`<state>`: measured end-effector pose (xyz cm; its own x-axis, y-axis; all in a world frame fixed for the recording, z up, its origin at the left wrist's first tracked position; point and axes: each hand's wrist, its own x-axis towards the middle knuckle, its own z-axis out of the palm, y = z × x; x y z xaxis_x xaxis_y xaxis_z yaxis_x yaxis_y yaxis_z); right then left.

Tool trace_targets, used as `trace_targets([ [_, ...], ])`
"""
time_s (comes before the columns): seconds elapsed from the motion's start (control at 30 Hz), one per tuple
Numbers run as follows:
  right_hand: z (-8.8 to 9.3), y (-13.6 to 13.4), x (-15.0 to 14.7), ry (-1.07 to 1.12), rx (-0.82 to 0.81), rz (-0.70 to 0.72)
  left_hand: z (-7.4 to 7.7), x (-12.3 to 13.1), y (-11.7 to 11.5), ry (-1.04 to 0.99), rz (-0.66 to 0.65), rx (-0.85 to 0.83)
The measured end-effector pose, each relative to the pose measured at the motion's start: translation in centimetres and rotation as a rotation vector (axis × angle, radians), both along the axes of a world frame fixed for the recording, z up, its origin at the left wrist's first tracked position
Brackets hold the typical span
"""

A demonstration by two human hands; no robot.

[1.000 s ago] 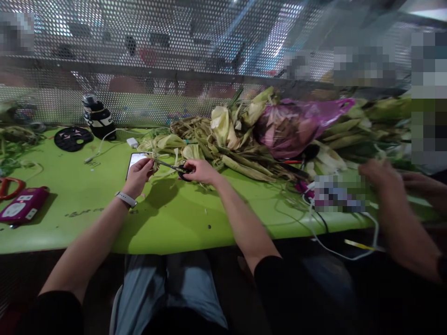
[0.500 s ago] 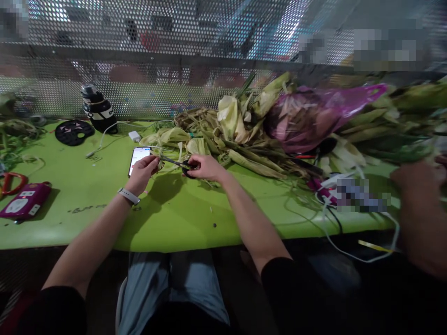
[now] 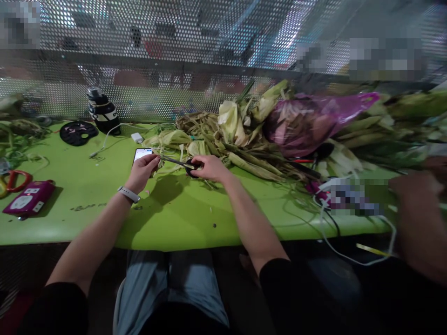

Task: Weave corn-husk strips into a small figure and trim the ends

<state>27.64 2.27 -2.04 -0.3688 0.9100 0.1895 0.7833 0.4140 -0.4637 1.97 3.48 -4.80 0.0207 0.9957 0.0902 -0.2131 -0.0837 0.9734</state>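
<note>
My right hand (image 3: 210,168) grips black-handled scissors (image 3: 173,161), whose blades point left toward my other hand. My left hand (image 3: 144,171), with a pale band on its wrist, is pinched closed at the scissors' tip. Whatever lies between its fingertips is too small to make out. Partly covered by that hand, a lit phone (image 3: 142,152) lies on the green tabletop (image 3: 174,223). Just behind both hands spreads a heap of corn husks (image 3: 206,135), pale green to brown.
A pink plastic bag (image 3: 296,123) rests on the husks. To the left are a black bottle (image 3: 104,114), a black flat piece (image 3: 78,133), a purple power socket (image 3: 30,200) and orange-handled scissors (image 3: 17,181). Cables and another person's hand (image 3: 417,186) are at right. Perforated metal (image 3: 157,88) stands behind.
The view has shifted slightly, so the table's items sit a little further right and lower at left. Both hands keep nearly the same pose at the scissors.
</note>
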Motion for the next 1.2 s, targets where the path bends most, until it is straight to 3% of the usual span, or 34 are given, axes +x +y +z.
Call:
trace_targets([
  [0.37,-0.26,0.29,0.14,0.050,0.071,-0.014,0.70,-0.22,0.09,-0.028,-0.042,-0.035],
  [1.2,-0.40,0.00,-0.30,0.128,-0.087,0.089,0.11,-0.24,0.25,-0.058,-0.082,-0.076],
])
